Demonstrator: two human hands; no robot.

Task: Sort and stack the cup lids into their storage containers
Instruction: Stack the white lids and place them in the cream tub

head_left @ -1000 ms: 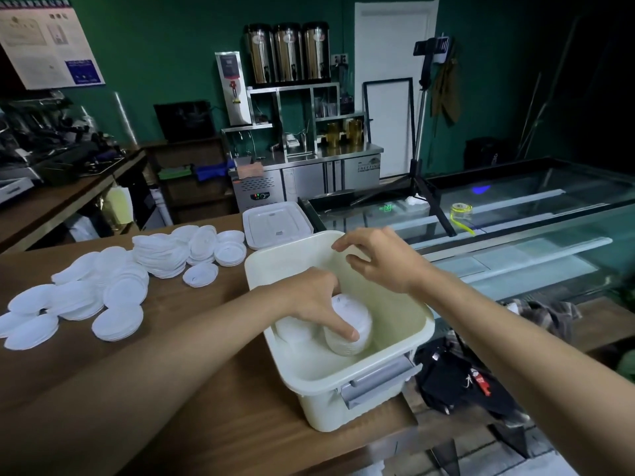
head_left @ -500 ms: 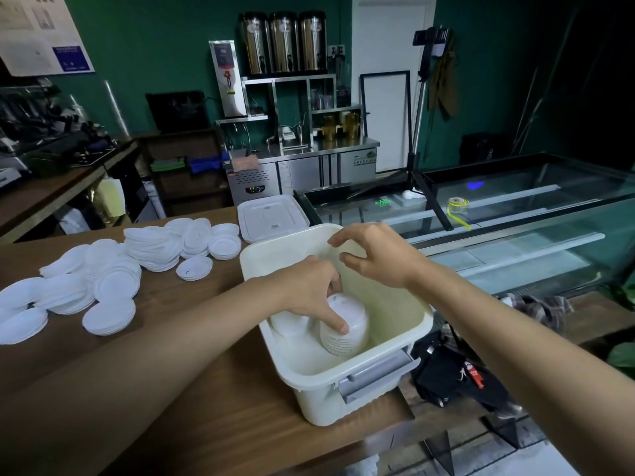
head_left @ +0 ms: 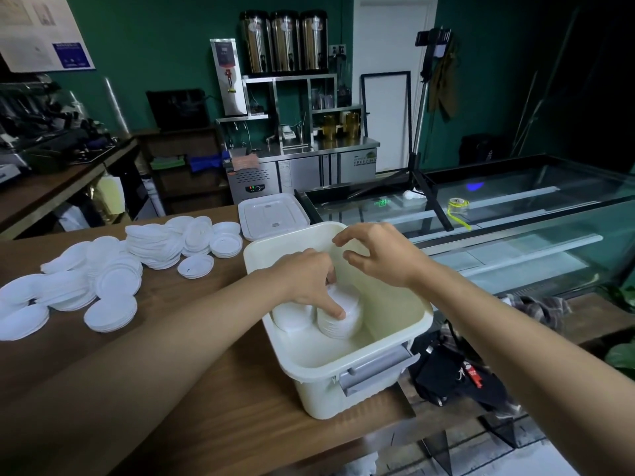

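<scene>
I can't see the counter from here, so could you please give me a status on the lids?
Left hand grips a lid stack inside the bin. Right hand hovers over it, empty. Many lids loose on the counter. Nothing blocking.

Left hand [head_left: 305, 280] has nudged its lid stack [head_left: 343, 326] slightly leftward

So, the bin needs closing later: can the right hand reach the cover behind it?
Probably yes: the right hand hovers empty over the bin, with nothing between it and the cover.
</scene>
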